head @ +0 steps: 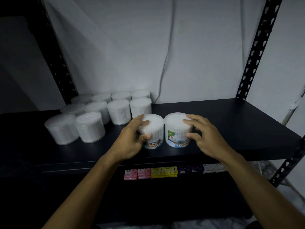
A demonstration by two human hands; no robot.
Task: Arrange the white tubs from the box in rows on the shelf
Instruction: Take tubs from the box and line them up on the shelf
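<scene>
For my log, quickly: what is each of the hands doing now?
Left hand: grips the left cotton buds tub.
Right hand: fingers curled round the right cotton buds tub.

soap bars (pixel 165 172) on lower shelf, cable (pixel 166 52) down white wall (pixel 115 47)
</scene>
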